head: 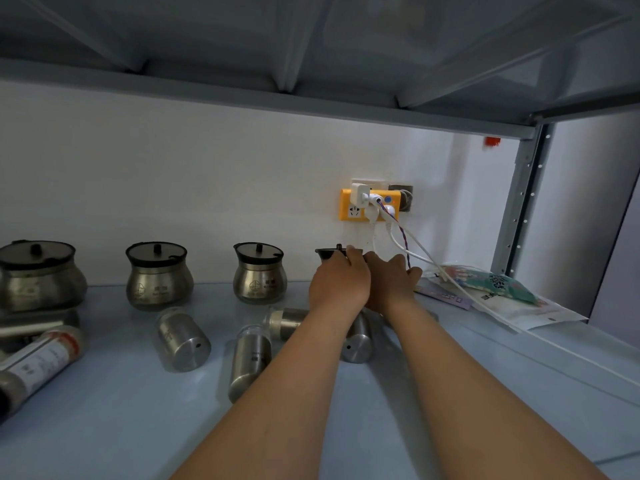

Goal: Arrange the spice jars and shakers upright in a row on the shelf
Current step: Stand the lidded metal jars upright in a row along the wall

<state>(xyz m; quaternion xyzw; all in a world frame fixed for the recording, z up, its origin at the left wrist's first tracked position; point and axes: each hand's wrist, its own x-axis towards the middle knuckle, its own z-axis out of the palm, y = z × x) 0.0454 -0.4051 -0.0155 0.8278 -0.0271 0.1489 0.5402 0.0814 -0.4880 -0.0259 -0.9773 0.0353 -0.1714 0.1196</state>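
Left hand (339, 282) curled over a black-lidded spice pot (325, 253) at the shelf (104, 427) back, right hand (391, 284) close beside, its grip hidden.
Three matching pots (157, 278) upright leftward, logo writing too small to read; steel shakers (181, 339) lying on sides in front; yellow socket strip (349, 209) behind.

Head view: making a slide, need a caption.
Left hand grips a fourth lidded jar beside three upright jars, right hand alongside; shakers lie toppled in front.
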